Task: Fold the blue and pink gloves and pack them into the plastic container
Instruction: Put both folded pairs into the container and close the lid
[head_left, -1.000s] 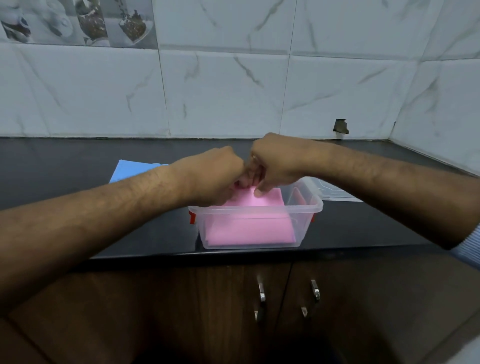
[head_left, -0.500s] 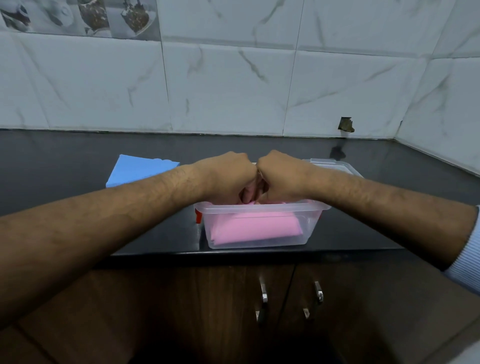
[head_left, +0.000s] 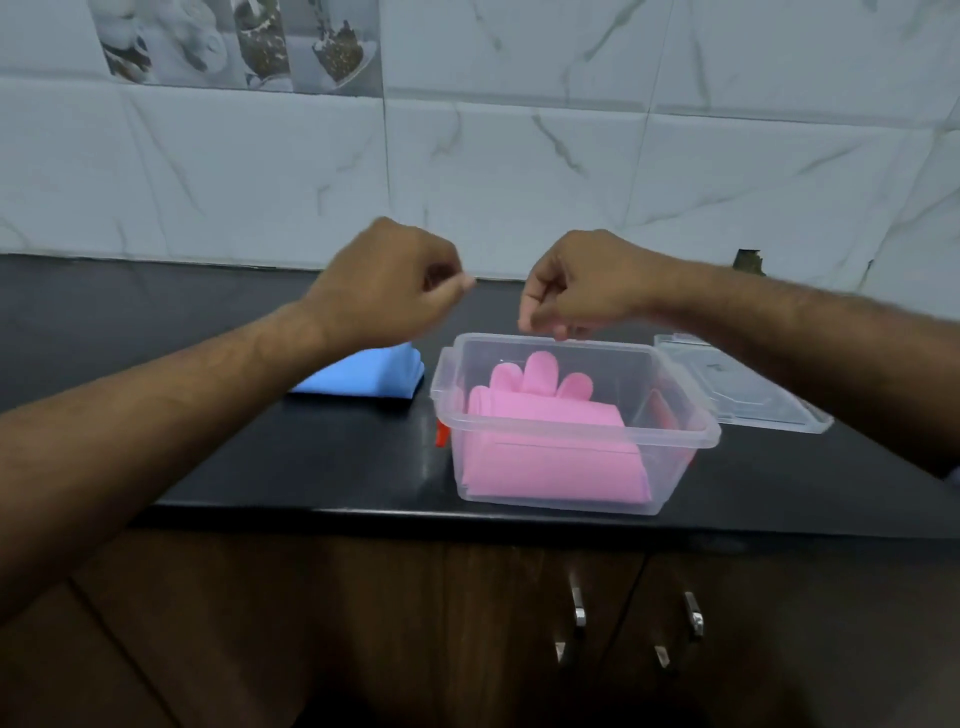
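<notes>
Left hand (head_left: 387, 283): raised above the bench (head_left: 311, 467), up and to the left of the plastic container (head_left: 574, 431); fingers curled into a loose fist, nothing held, touching nothing.

Right hand (head_left: 582, 283): raised over the container's far rim; fingers curled, nothing held; fingertips hang just above that rim, and contact cannot be told.

Plastic container: clear, open-topped, standing near the bench's front edge; a red clip (head_left: 441, 434) shows at its left side.

Pink gloves (head_left: 550, 447): folded flat inside the container, finger ends pointing to its far wall, filling most of the floor.

Blue gloves (head_left: 363, 374): folded, lying on the bench just left of and behind the container, partly covered by the left forearm, apart from the container wall.

Lid (head_left: 748, 389): clear, flat on the bench to the right of and behind the container, partly under the right forearm.

Open room: bare black bench left of the container and behind it, up to the tiled wall (head_left: 519, 171). Below the container, wooden cabinet doors (head_left: 467, 623).
</notes>
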